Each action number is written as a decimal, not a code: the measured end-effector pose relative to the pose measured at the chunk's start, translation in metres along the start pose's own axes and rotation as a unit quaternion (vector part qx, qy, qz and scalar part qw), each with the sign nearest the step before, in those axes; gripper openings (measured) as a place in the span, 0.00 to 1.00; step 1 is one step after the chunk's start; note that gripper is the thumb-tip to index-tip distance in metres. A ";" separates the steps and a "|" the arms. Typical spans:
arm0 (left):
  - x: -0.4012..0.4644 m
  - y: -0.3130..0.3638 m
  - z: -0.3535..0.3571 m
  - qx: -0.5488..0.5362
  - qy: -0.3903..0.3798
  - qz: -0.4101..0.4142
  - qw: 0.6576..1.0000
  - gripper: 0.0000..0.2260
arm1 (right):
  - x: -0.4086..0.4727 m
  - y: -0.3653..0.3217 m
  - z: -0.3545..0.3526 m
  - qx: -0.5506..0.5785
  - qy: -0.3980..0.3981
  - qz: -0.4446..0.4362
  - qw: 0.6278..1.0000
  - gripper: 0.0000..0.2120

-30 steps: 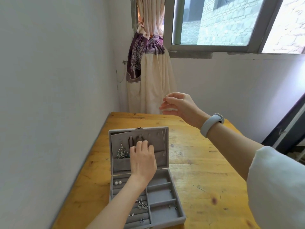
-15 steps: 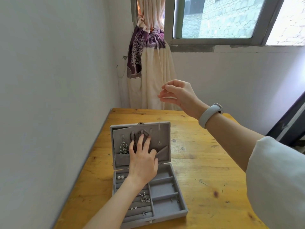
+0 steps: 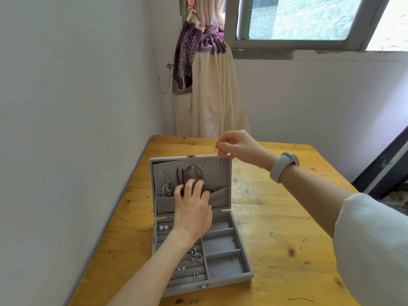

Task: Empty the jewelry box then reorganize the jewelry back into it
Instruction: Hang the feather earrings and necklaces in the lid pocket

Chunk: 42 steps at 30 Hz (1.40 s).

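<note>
Fingers (image 3: 220,149) of the right hand (image 3: 238,146) pinch a thin chain (image 3: 216,165) above the box (image 3: 229,281) at frame centre, left hand (image 3: 192,208) spread on its lid (image 3: 220,180), where snagging is risked.

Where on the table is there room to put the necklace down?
Bare wood lies right of the jewelry box, between it and the table's right edge, and behind the lid toward the curtain. The strip left of the box by the wall is narrow. The box's left slots hold earrings; its right compartments look mostly bare.
</note>
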<state>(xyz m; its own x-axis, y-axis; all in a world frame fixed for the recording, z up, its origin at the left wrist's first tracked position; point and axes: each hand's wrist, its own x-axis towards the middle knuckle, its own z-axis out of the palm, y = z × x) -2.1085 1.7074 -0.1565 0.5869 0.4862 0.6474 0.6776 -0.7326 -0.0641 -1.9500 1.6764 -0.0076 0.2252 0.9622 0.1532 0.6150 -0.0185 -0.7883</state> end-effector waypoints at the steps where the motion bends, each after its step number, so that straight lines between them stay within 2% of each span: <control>1: 0.000 0.001 0.001 0.006 0.003 0.004 1.000 0.14 | 0.001 -0.002 0.000 0.010 0.001 -0.008 1.000 0.06; 6: -0.006 0.004 0.000 0.005 0.021 0.016 1.000 0.14 | 0.002 0.003 0.004 -0.008 0.000 -0.018 1.000 0.06; 10: -0.005 0.005 -0.001 0.002 0.019 0.004 1.000 0.14 | -0.005 0.024 0.011 -0.102 -0.032 -0.002 0.994 0.07; 14: -0.002 0.004 -0.001 -0.004 0.011 -0.001 1.000 0.12 | -0.010 0.042 0.018 -0.182 -0.019 -0.018 0.983 0.07; 19: 0.007 0.003 0.000 -0.009 0.003 -0.007 1.000 0.09 | -0.009 0.055 0.033 -0.325 0.099 -0.086 0.937 0.10; 24: 0.005 0.000 0.003 -0.020 0.007 -0.001 1.000 0.07 | -0.007 0.064 0.046 -0.342 0.224 -0.156 0.899 0.07; 30: -0.002 -0.003 0.006 -0.045 0.010 0.002 0.999 0.08 | -0.003 0.066 0.054 -0.369 0.273 -0.182 0.869 0.08; 33: -0.003 -0.002 0.007 -0.052 0.002 0.008 0.999 0.08 | 0.000 0.069 0.058 -0.383 0.301 -0.156 0.859 0.10; 37: -0.005 -0.002 0.008 -0.061 -0.004 0.006 0.998 0.09 | 0.004 0.069 0.066 -0.334 0.344 -0.087 0.873 0.10; 40: -0.006 -0.002 0.008 -0.062 -0.005 0.007 0.998 0.09 | 0.004 0.066 0.069 -0.299 0.306 0.020 0.904 0.11; 42: -0.006 -0.003 0.008 -0.062 -0.005 0.007 0.998 0.09 | 0.003 0.068 0.069 -0.287 0.301 0.049 0.908 0.11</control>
<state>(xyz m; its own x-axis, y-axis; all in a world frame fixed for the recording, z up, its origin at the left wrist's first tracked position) -2.1105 1.7099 -0.1665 0.6011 0.4802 0.6388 0.6096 -0.7924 0.0221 -1.9593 1.6969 -0.1022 0.5665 0.6291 0.5322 0.8231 -0.4006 -0.4026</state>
